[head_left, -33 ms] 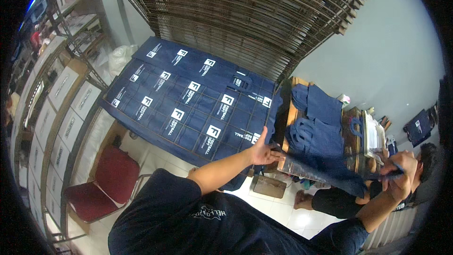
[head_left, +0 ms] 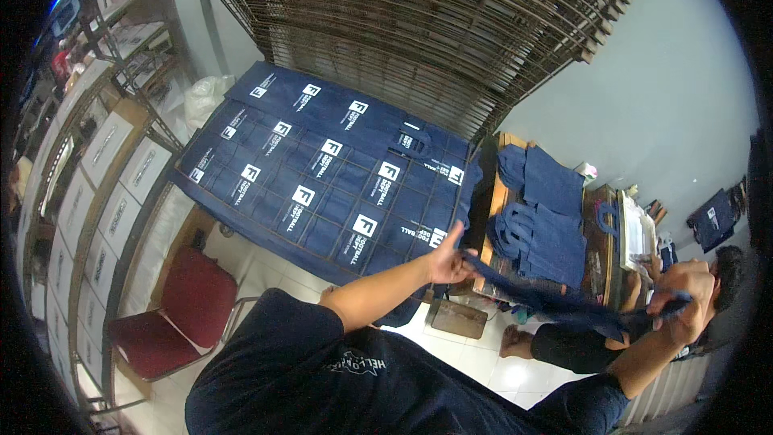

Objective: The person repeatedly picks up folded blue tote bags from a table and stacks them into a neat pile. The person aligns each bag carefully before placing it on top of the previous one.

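Observation:
A dark navy cloth bag (head_left: 555, 300), smeared by motion, is stretched between my two hands in front of me at the right. My left hand (head_left: 451, 263) has its thumb up and its fingers curled round the bag's near-left end. Further right, my right hand (head_left: 684, 298) is closed on the other end, where a loop of navy cloth shows at the fingers. Behind the bag lie stacked navy tote bags (head_left: 551, 246) with handles. Left of them, printed navy tote bags (head_left: 330, 185) cover a wide surface in rows, with thin rack bars over them.
A tall wire rack (head_left: 419, 40) rises behind the printed bags. To the left stand a red chair (head_left: 197, 298) and shelves with white boxes (head_left: 97, 266). Another person (head_left: 576, 346) sits low at the right, beside a wooden bench with a white-framed screen (head_left: 636, 229).
The bag between my hands has swung into a narrower band, uncovering more of the stacked bags behind. Both hands stay almost in place, still holding it.

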Available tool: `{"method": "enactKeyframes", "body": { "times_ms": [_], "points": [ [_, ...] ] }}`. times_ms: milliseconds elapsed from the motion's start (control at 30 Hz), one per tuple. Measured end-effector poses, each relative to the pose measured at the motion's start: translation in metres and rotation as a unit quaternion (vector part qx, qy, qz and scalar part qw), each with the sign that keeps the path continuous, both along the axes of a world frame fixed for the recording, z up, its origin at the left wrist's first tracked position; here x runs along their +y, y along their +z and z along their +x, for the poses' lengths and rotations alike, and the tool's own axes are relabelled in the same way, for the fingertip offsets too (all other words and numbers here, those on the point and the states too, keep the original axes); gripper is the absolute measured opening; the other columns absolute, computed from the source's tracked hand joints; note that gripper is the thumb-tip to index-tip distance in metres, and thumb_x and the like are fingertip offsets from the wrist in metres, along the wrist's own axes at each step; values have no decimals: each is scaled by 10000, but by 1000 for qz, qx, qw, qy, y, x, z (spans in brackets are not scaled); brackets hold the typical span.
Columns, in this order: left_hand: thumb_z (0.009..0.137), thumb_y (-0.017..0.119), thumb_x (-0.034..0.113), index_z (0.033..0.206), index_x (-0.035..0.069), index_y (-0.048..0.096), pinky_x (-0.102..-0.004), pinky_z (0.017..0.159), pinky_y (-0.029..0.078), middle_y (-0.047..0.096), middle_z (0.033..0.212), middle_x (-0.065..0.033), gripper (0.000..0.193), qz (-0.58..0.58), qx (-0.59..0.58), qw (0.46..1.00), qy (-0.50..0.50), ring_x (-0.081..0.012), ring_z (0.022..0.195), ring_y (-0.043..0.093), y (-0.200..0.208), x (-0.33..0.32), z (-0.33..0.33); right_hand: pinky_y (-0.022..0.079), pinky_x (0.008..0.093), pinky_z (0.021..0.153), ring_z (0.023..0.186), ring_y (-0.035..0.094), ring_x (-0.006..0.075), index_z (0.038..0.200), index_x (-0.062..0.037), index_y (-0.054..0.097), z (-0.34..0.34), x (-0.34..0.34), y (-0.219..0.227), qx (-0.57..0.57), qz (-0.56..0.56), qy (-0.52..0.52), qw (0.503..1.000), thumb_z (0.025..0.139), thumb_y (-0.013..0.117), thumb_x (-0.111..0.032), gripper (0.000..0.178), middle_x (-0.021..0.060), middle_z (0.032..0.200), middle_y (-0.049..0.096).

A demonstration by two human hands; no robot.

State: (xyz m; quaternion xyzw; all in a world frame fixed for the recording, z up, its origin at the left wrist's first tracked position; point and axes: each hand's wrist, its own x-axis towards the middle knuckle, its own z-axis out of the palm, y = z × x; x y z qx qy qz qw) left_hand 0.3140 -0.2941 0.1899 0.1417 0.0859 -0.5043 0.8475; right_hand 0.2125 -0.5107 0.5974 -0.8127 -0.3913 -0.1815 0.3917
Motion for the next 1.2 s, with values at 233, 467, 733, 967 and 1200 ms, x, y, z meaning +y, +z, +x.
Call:
{"method": "enactKeyframes", "body": {
  "times_ms": [233,467,733,967,1200],
  "points": [
    [712,558,68,1083,47,584,-328,879,443,607,1055,-79,373,44,-78,996,17,-200,981,570,-14,3,8,339,219,368,387,442,111,653,-13,501,33,52,14,66,-24,-52,996,799,539,-435,448,49,495,498],
    [726,545,81,1222,118,511,-422,887,417,547,1147,-42,499,146,-142,937,283,-216,1021,530,37,176,77,402,280,779,828,524,202,719,0,500,115,27,-21,95,-99,-173,975,635,477,-73,113,141,920,578],
    [827,579,91,1254,220,478,-236,613,399,550,1119,-52,457,365,-249,834,330,-83,873,527,14,301,135,452,320,669,691,582,228,766,30,619,225,78,-138,68,-241,-306,919,527,424,70,311,133,781,623],
    [806,589,27,1205,152,525,-242,617,457,547,1157,-202,423,504,-297,707,397,-167,864,582,-60,324,214,444,242,468,549,580,123,913,62,632,325,109,-251,264,-107,-278,917,794,532,-197,302,81,711,615],
    [742,650,67,1021,86,632,-365,811,478,625,1024,-177,280,670,-297,568,373,-293,931,613,-109,318,254,476,258,462,519,618,165,977,53,624,374,139,-350,350,50,-349,868,752,587,-92,270,150,773,641]
  ]
}}
